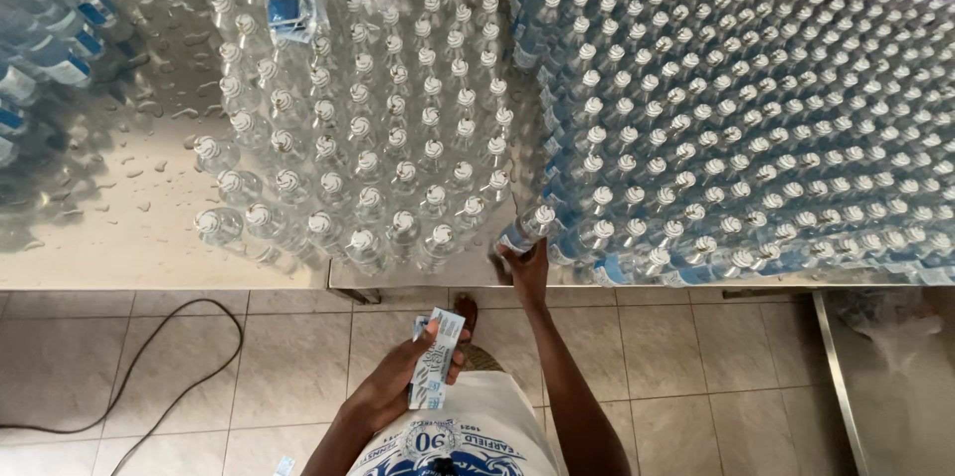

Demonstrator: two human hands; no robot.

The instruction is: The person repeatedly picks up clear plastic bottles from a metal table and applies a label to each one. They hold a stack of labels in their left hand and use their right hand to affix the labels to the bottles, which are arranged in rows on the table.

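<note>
Two hands: both the person's own, seen from above at the near edge of a metal table
Right hand: stretched forward, fingers wrapped around the lower body of one clear capped bottle, which leans toward the person at the table edge
Held bottle: sits in the narrow gap between the two bottle groups, touching the near corner of the right-hand group
Left hand: drawn back near the waist, fingers curled closed around a stack of blue-and-white labels, held upright over the floor
Unlabelled bottles: clear, white-capped, standing upright in rows left of the held bottle
Labelled bottles: a much larger packed block on the right, blue bands showing along its near row
Loose label pack: blue and white, lying on top of the unlabelled bottles at the far side
Metal table: wet, with scattered drops on its bare left part
Tiled floor: beige, with a black cable looping at the left
</note>
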